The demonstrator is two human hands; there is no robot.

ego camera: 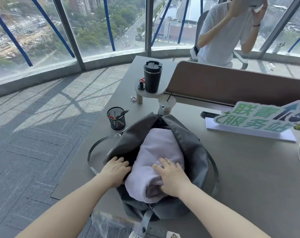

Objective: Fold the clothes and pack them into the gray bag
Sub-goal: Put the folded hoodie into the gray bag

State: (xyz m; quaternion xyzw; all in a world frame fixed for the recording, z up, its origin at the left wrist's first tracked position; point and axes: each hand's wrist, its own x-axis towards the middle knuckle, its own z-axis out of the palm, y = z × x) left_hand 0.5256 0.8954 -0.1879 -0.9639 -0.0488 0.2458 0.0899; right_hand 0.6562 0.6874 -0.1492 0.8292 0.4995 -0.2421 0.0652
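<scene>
The gray bag lies unzipped on the table in front of me, its mouth spread wide. A folded pale lilac garment sits inside the opening, its near end sticking out toward me. My right hand presses flat on the garment's near right part, fingers straight and thumb tucked at its edge. My left hand holds the bag's left lip beside the garment, fingers over the rim. The inside of the bag under the garment is hidden.
A black mesh pen cup stands left of the bag. Behind it are a black tumbler on a small riser, an iced drink cup, a brown divider and a green-lettered sign. A seated person is beyond.
</scene>
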